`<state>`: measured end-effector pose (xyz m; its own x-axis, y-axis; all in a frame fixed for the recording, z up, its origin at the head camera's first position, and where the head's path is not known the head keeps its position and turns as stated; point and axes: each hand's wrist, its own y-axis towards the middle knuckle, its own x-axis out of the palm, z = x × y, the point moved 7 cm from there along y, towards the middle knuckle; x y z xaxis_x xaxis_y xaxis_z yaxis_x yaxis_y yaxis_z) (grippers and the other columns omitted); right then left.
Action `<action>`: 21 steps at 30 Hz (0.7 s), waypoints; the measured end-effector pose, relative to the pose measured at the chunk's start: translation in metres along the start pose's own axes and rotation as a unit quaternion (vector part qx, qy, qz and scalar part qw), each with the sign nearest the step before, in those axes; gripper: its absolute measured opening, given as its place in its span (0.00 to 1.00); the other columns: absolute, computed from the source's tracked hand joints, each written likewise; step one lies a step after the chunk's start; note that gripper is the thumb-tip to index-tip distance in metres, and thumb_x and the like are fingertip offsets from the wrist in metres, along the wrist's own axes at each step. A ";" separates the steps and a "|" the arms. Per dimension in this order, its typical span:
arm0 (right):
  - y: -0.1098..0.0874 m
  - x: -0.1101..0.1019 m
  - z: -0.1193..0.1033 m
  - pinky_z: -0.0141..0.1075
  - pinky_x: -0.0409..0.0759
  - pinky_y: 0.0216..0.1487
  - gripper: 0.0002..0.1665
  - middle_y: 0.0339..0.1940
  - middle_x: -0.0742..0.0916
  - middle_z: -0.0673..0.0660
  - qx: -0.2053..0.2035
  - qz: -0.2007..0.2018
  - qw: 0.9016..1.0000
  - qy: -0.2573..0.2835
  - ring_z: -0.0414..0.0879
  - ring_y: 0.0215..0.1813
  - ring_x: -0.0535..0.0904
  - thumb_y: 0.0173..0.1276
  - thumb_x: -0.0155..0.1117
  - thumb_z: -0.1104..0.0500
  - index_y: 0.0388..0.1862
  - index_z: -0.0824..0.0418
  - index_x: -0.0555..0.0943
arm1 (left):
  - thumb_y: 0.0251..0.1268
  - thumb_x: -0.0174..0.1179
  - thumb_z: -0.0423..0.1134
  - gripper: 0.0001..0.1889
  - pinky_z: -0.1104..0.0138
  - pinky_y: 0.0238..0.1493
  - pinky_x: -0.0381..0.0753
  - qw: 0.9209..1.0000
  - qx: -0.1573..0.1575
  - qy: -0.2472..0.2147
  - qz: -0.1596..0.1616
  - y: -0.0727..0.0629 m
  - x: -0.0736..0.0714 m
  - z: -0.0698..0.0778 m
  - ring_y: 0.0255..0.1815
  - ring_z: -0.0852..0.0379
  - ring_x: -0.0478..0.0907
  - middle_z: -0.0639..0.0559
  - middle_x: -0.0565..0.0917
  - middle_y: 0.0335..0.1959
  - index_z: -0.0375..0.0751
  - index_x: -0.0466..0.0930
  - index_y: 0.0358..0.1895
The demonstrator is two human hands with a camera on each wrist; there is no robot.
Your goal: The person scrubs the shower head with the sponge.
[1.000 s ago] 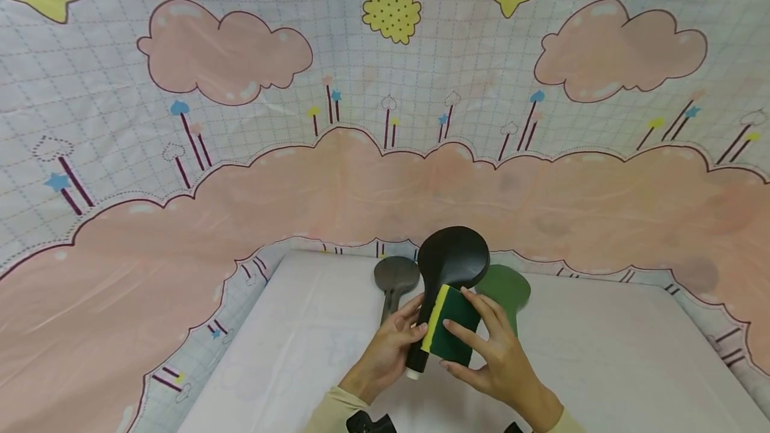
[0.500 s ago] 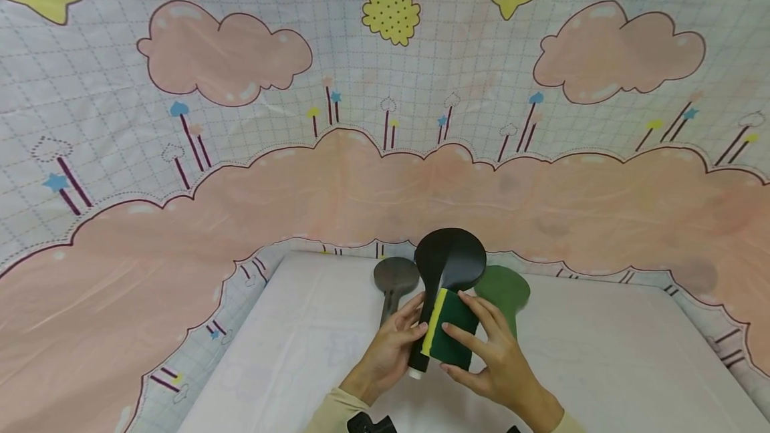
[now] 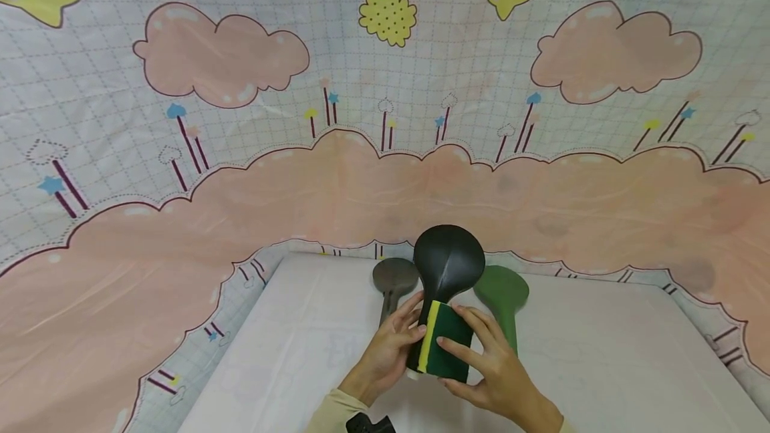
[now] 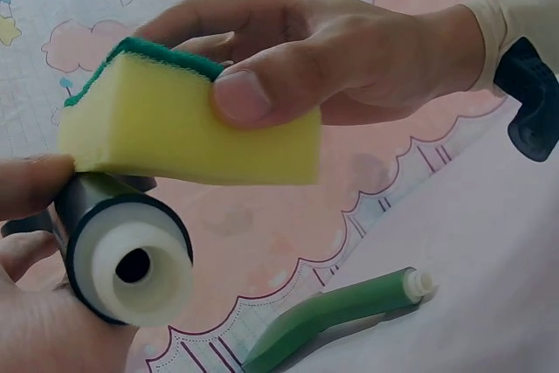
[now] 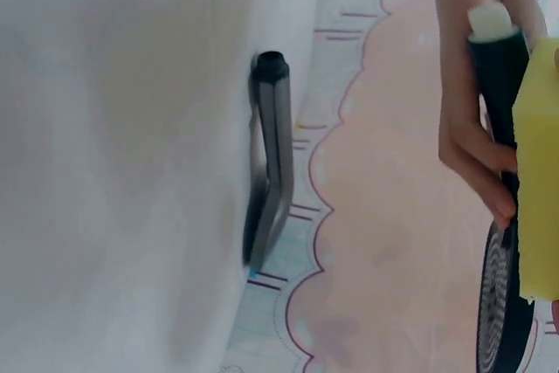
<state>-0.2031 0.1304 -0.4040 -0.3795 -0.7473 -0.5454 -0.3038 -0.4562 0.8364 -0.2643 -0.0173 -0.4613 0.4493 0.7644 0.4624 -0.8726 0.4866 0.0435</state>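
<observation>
My left hand (image 3: 388,346) grips the handle of a black shower head (image 3: 448,256), whose round head points away from me. Its white connector end (image 4: 144,277) faces the left wrist camera, and the spray face shows partly in the right wrist view. With thumb and fingers, my right hand (image 3: 502,373) holds a sponge (image 3: 451,343), yellow foam with a green scouring side. The yellow foam (image 4: 192,133) lies against the handle, green side outward. The sponge hides part of the handle in the head view.
Behind my hands a grey shower head (image 3: 394,276) lies on the white table (image 3: 601,353) to the left. A green shower head (image 3: 502,289) lies to the right. A cloud-patterned cloth (image 3: 385,192) covers the background.
The sponge has slid down the handle toward the white connector end, with my right hand moving along. The black shower head has shifted slightly left; my left hand keeps its grip.
</observation>
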 end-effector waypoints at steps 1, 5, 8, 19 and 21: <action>0.001 -0.001 0.002 0.29 0.53 0.77 0.29 0.65 0.76 0.70 0.001 0.001 1.000 -0.003 0.58 0.67 0.68 0.62 0.66 0.35 0.55 0.49 0.84 | 0.70 0.54 0.30 0.36 0.64 0.63 0.73 1.000 0.000 0.000 -0.003 0.000 0.000 0.000 0.64 0.55 0.70 0.47 0.66 0.67 0.48 0.53 0.78; 0.004 -0.008 0.010 0.28 0.53 0.77 0.29 0.66 0.76 0.70 0.011 0.008 1.000 -0.017 0.58 0.67 0.68 0.63 0.65 0.34 0.55 0.49 0.84 | 0.68 0.57 0.31 0.37 0.66 0.60 0.76 1.000 0.001 0.007 -0.018 -0.002 0.000 0.001 0.59 0.57 0.74 0.48 0.69 0.63 0.48 0.53 0.78; 0.007 -0.013 0.015 0.27 0.54 0.76 0.29 0.66 0.76 0.70 0.012 0.019 0.999 -0.025 0.59 0.66 0.68 0.63 0.64 0.34 0.54 0.50 0.85 | 0.68 0.58 0.30 0.38 0.68 0.58 0.77 0.999 0.006 0.018 -0.027 -0.004 0.001 0.002 0.56 0.59 0.77 0.49 0.71 0.61 0.47 0.52 0.78; 0.016 -0.031 0.030 0.30 0.56 0.76 0.30 0.64 0.77 0.73 0.013 0.056 0.997 -0.054 0.63 0.63 0.70 0.65 0.61 0.34 0.52 0.54 0.85 | 0.65 0.60 0.28 0.40 0.65 0.59 0.79 0.998 0.009 0.037 -0.043 -0.010 0.000 0.005 0.58 0.56 0.74 0.50 0.73 0.59 0.44 0.52 0.78; 0.017 -0.034 0.034 0.29 0.57 0.76 0.30 0.63 0.77 0.73 0.017 0.062 0.996 -0.057 0.63 0.62 0.70 0.65 0.61 0.33 0.51 0.55 0.85 | 0.64 0.60 0.27 0.41 0.65 0.59 0.79 0.998 0.012 0.036 -0.048 -0.011 0.000 0.005 0.58 0.56 0.75 0.50 0.73 0.58 0.42 0.51 0.78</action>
<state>-0.2245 0.1646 -0.3731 -0.5125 -0.7360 -0.4423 -0.2778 -0.3452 0.8965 -0.2553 -0.0246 -0.4568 0.5435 0.7427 0.3911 -0.8283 0.5499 0.1069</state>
